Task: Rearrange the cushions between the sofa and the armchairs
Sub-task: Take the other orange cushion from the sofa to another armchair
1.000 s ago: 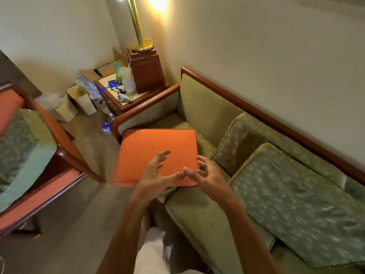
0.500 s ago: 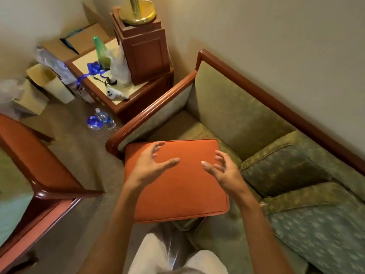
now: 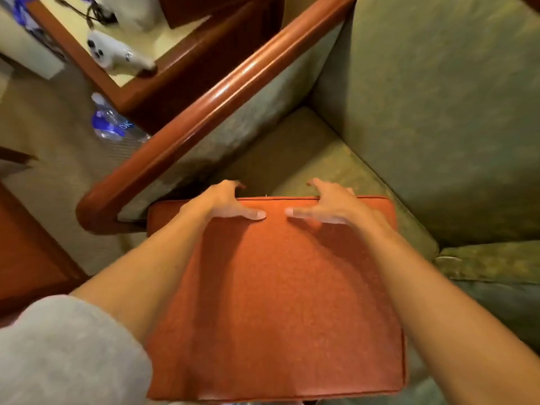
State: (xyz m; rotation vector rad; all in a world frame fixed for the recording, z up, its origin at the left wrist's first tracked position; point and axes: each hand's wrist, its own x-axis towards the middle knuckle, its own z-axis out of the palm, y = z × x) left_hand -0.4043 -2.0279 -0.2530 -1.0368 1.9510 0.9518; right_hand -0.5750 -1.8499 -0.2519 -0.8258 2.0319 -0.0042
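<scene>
Orange cushion (image 3: 277,302) on sofa (image 3: 438,127), both hands gripping its far edge.

Setting: furnished sitting room, home or hotel lounge. Evidence: green upholstered sofa (image 3: 423,118) with polished wooden armrest (image 3: 210,106); carpeted floor (image 3: 58,159); wooden side table (image 3: 122,80) carrying a white game controller (image 3: 117,54); plastic water bottle (image 3: 114,124) lying on the carpet.

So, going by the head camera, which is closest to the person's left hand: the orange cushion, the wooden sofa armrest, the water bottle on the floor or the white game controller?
From the left hand:
1. Orange cushion, gripped at its far edge.
2. Wooden sofa armrest, just left of the hand.
3. Water bottle, on the floor beyond the armrest.
4. White game controller, on the side table, top left.
</scene>
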